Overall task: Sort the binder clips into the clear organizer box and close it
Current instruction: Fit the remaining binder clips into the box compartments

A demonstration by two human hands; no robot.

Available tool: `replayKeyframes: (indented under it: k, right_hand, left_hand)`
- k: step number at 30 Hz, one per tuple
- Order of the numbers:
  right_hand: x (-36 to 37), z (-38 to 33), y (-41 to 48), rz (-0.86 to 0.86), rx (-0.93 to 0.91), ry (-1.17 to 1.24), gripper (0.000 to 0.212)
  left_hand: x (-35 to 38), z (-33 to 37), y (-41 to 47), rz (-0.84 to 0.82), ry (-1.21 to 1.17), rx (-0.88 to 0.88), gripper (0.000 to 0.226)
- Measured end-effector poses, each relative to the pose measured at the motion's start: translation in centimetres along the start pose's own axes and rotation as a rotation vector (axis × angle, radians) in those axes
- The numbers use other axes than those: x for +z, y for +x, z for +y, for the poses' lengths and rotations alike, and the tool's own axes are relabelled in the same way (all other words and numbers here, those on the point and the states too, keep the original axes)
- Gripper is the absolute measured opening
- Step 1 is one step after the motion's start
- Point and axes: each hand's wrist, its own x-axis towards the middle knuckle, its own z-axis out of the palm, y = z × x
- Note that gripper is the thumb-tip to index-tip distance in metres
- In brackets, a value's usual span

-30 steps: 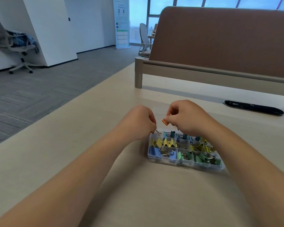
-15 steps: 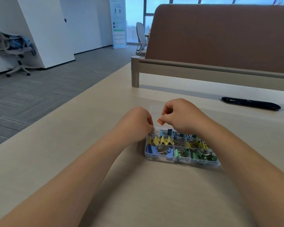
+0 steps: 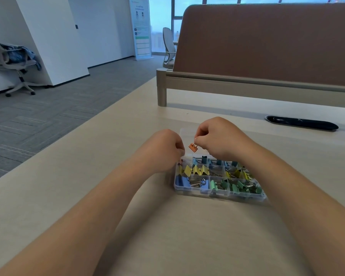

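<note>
The clear organizer box (image 3: pixel 221 192) lies open on the desk, its compartments filled with yellow, blue, teal and green binder clips. Its clear lid (image 3: pixel 187 134) lies flat behind it. My right hand (image 3: pixel 217 136) pinches a small orange binder clip (image 3: pixel 193 147) by its wire handle, just above the box's far left corner. My left hand (image 3: pixel 163 150) is curled at the box's left far corner, fingertips closed at the rim; what they hold is hidden.
A beige desk (image 3: pixel 88 176) carries the box. A black cable slot (image 3: pixel 301 122) lies at the far right. A brown divider panel (image 3: pixel 267 46) with a metal rail stands behind. An office chair (image 3: pixel 12 62) stands on the floor at left.
The orange clip now hangs lower from my right fingers, with more of it showing. The lid behind the box has come into sight. My left hand stays at the corner.
</note>
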Motion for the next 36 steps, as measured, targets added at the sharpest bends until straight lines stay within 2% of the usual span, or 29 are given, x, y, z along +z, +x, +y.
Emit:
replayKeyframes:
  k: [6,18,23,28,32,36]
  right_hand:
    - [0.2,-0.2,-0.1,-0.013,-0.037,0.007,0.014]
    - [0.3,-0.2,0.0,0.031,-0.014,0.100,0.009]
    - [0.0,-0.2,0.0,0.051,0.038,0.082,0.009]
    - [-0.1,-0.3,-0.4,-0.009,0.028,0.094,0.008]
    - [0.1,-0.1,-0.3,-0.009,0.014,0.073,0.009]
    - [0.3,0.0,-0.1,-0.013,-0.025,0.037,0.008]
  left_hand:
    - [-0.6,-0.1,0.0,0.099,-0.119,0.063,0.012]
    - [-1.5,0.2,-0.6,0.111,-0.300,0.006,0.008]
    - [-1.9,0.1,-0.7,0.082,-0.213,0.003,0.012]
    - [-1.3,0.0,-0.5,0.064,-0.163,0.014,0.009]
    - [-1.1,-0.1,-0.3,0.070,-0.136,0.006,0.002]
    - [-0.8,-0.1,-0.3,0.053,-0.117,0.016,0.005]
